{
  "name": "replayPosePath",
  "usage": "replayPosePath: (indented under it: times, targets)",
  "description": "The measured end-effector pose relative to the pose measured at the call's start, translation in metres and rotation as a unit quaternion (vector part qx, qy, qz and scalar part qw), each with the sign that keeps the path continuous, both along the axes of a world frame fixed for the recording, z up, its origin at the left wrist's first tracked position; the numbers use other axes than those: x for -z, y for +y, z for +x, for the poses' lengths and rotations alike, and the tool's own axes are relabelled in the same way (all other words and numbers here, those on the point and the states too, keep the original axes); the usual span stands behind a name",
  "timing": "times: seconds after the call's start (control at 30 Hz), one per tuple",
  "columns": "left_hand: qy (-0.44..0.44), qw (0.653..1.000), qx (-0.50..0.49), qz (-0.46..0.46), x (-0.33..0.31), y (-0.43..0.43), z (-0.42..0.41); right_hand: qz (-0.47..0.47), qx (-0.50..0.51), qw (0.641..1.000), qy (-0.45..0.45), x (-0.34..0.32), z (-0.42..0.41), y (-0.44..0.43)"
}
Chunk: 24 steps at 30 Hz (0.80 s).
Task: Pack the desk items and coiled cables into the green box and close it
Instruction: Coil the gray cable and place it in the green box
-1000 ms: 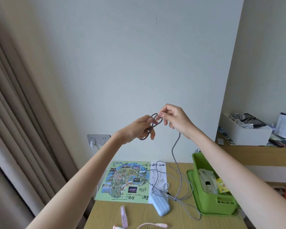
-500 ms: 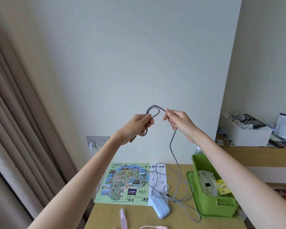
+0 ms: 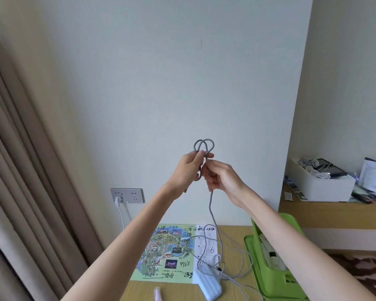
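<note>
Raised in front of the wall, my left hand (image 3: 188,168) pinches small coiled loops of a grey braided cable (image 3: 211,205). My right hand (image 3: 223,178) grips the same cable just below the loops. The rest of the cable hangs down to a loose tangle on the wooden desk (image 3: 182,290). The green box (image 3: 271,272) stands open at the desk's right, partly hidden by my right forearm, with white items inside. A pale blue power bank (image 3: 210,284) lies on the desk among the cable tangle. A small pink item (image 3: 157,294) pokes in at the bottom edge.
A colourful map sheet (image 3: 172,253) with handwriting lies flat on the desk. A wall socket (image 3: 127,195) holds a white plug and cord. Brown curtains (image 3: 20,170) hang at the left. A shelf at the right carries a white box (image 3: 319,185) of cables and papers.
My right hand has come in against my left, adding another loop to the coil. Two loops now stand above my left fingers. The view has tilted slightly upward.
</note>
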<state>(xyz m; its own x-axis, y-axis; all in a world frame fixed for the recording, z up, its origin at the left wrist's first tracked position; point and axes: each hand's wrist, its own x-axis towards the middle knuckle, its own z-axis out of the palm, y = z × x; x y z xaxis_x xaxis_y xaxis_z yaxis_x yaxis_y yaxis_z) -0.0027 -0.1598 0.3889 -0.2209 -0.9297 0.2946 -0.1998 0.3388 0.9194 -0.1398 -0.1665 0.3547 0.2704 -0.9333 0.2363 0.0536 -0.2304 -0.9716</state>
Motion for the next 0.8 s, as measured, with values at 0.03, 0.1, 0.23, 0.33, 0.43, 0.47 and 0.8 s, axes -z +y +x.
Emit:
replayPosePath:
  times: [0.03,0.1,0.23,0.33,0.43,0.47,0.8]
  targets:
    - [-0.006,1.000,0.000,-0.007,-0.001,0.001,-0.001,0.001,0.005,1.000,-0.001,0.000,0.000,0.000]
    - [-0.022,1.000,0.003,-0.023,-0.003,0.003,-0.002,0.001,0.005,1.000,-0.001,-0.001,0.000,0.001]
    - [-0.044,0.998,-0.022,-0.041,-0.004,0.005,-0.002,-0.001,-0.010,0.999,0.035,-0.002,-0.002,0.004]
    - [-0.015,0.997,-0.075,-0.017,-0.009,0.000,0.007,-0.002,-0.001,0.998,0.060,-0.004,-0.007,0.005]
    - [0.048,0.996,-0.081,0.013,-0.013,-0.006,0.020,-0.005,0.008,0.998,0.063,-0.004,-0.011,0.005]
    - [0.086,0.993,-0.074,0.020,-0.014,-0.006,0.024,-0.005,0.009,0.998,0.066,-0.004,-0.011,0.005]
    - [0.488,0.835,0.082,0.241,-0.021,0.001,0.055,-0.044,0.054,0.994,0.088,-0.002,0.005,0.001]
